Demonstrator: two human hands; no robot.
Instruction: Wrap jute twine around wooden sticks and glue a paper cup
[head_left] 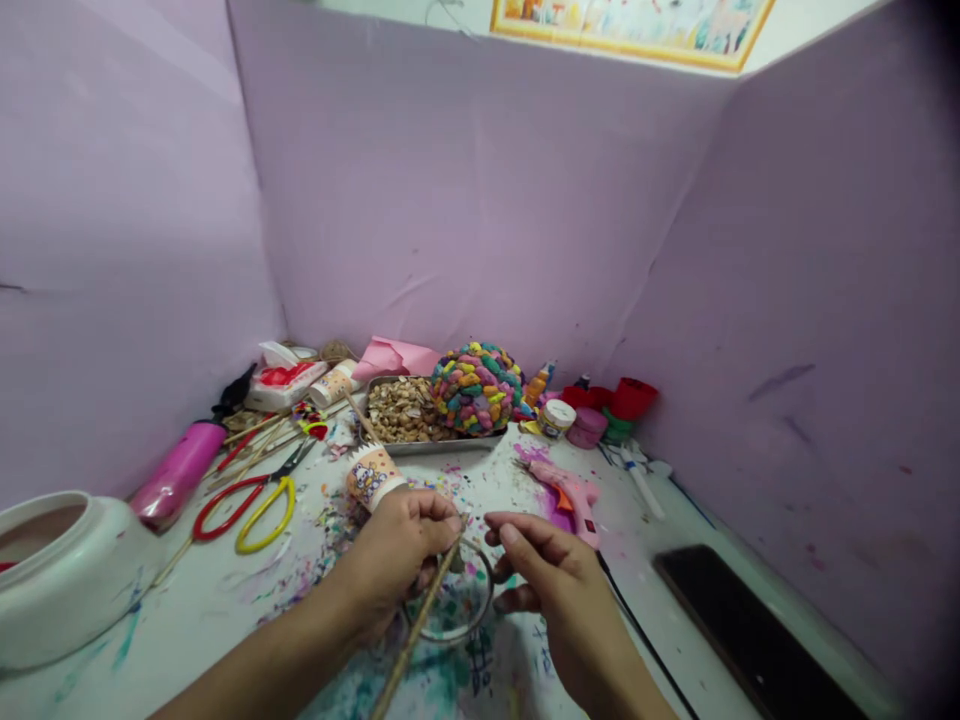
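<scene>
My left hand (pixel 401 550) is closed around a thin wooden stick (pixel 416 635) that slants down toward me. My right hand (pixel 544 570) pinches something small near the stick's upper tip; I cannot make out what it is. Both hands hover over a round clear glass container (pixel 457 605) on the paint-stained table. A printed paper cup (pixel 371 475) lies on its side just beyond my left hand.
A pink glue gun (pixel 570 495) lies right of the hands, its black cord running toward me. Red and yellow scissors (pixel 251 500), a pink bottle (pixel 176 475), a white jar (pixel 64 575), a metal tray (pixel 442 445) of shells with a colourful ball (pixel 476 388), small pots and a dark slab (pixel 742 625) surround them.
</scene>
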